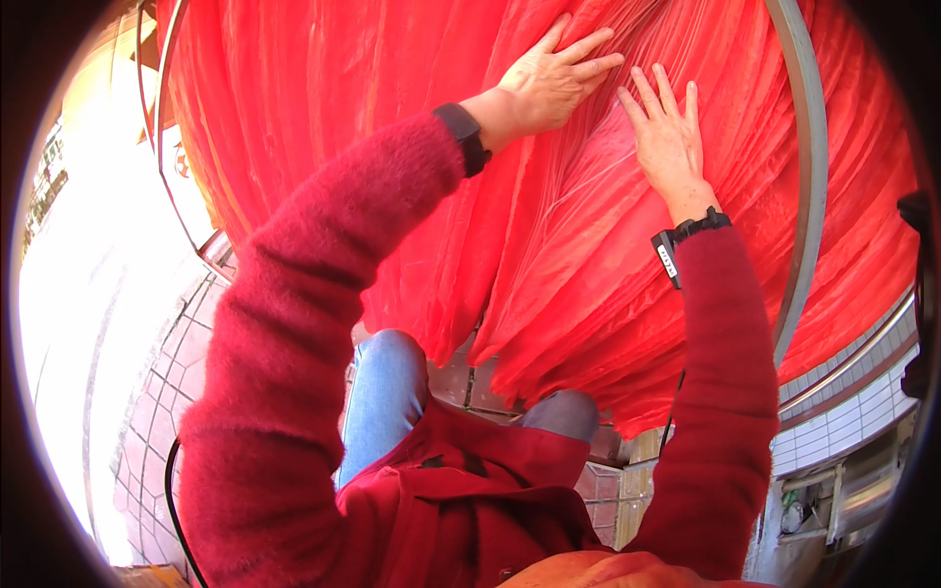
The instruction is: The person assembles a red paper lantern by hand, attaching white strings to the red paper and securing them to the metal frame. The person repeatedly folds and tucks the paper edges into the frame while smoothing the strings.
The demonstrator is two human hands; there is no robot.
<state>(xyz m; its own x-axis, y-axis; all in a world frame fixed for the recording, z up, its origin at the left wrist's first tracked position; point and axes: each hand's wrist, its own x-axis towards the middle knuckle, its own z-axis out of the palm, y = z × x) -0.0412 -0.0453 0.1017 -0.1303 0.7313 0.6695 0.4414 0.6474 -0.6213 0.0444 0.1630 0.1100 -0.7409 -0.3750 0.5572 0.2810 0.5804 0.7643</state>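
Observation:
A large spread of thin red netting [392, 196] hangs in gathered folds in front of me and reaches down near the tiled floor. My left hand [544, 86] lies on it near the top, fingers stretched and spread. To the right and a little lower, my right hand [668, 137] rests against the cloth with its fingers extended upward. Between the two hands, the fabric draws together into fine, tight pleats [627, 49]. Neither hand grips anything. A dark strap sits on each wrist.
A curved grey metal bar [809, 176] runs down over the netting at the right. Thin dark metal rods [162, 127] stand at the far left. Below are floor tiles [157, 421] and my knees. White wall tiles and a shelf-like unit [833, 500] are at the lower right.

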